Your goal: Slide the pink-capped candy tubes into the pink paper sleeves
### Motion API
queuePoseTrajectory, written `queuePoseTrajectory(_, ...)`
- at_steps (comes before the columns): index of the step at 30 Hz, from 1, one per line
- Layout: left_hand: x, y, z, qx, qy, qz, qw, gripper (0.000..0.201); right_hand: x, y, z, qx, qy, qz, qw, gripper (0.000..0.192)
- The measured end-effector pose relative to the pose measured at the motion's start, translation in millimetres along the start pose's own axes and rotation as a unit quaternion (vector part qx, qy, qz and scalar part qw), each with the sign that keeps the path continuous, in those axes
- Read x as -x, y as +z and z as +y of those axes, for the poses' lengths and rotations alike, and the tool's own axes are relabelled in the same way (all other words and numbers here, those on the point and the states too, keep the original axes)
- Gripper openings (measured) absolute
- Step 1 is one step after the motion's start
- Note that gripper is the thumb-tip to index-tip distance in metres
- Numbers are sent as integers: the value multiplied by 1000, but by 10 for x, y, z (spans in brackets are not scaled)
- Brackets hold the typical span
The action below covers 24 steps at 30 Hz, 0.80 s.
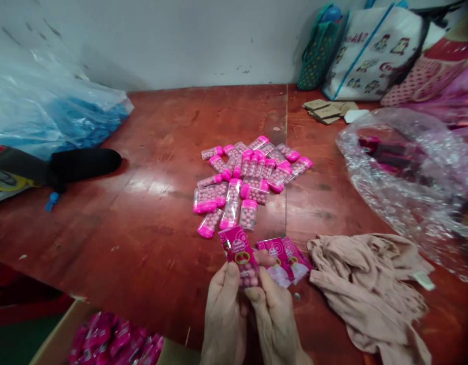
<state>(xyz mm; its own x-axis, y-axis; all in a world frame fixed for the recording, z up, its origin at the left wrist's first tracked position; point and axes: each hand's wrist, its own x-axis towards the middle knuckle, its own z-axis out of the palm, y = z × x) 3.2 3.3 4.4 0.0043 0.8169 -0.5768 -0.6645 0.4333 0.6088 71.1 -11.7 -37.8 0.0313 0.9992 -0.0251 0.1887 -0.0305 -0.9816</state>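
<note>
Between my left hand (224, 304) and my right hand (274, 309) is a small pack of pink candy balls with a printed magenta sleeve (236, 246) over its upper part. Both hands grip its lower end, thumbs on the near side. Beyond them lies a loose pile of clear candy packs (252, 170) with bright pink caps, filled with pink balls. Just right of my right hand, flat printed magenta sleeves (277, 253) overlap on the table, partly hidden by its fingers.
A crumpled beige cloth (366, 284) lies at right, below a clear plastic bag (393, 172). Brown cardboard pieces (327, 110) and carry bags (374, 56) stand behind. At left are a bag of blue items (77, 116) and a black object (85, 162). A carton (53, 337) holds magenta packs below the table edge.
</note>
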Motion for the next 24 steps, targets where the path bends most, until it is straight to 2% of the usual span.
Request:
queuePoseTrajectory(3,19,-6,-59,24,-10,5,1000,29,8,-26,-18,19,-28,5,999,42)
queuePoseTrajectory(7,21,-55,-173,27,1,29,999,29,27,-2,-21,6,-17,46,999,47)
queuePoseTrajectory(11,5,-86,-256,21,24,15,999,30,64,34,25,-4,-16,95,995,45)
queuePoseTrajectory(16,-7,-114,-309,6,67,-7,998,33,81,27,66,-5,-20,97,995,47)
queuePoseTrajectory(19,3,-170,-268,-7,54,1,999,35,75,35,4,20,-18,100,995,47)
queuePoseTrajectory(21,8,-225,-183,-8,52,20,998,36,90,74,-44,48,-27,81,995,49)
queuePoseTrajectory(23,-5,-294,-58,-16,79,27,996,38,132,154,-63,93,-44,72,992,55)
queuePoseTrajectory(24,-19,-341,11,-34,98,47,993,40,161,207,-57,137,-47,88,985,56)
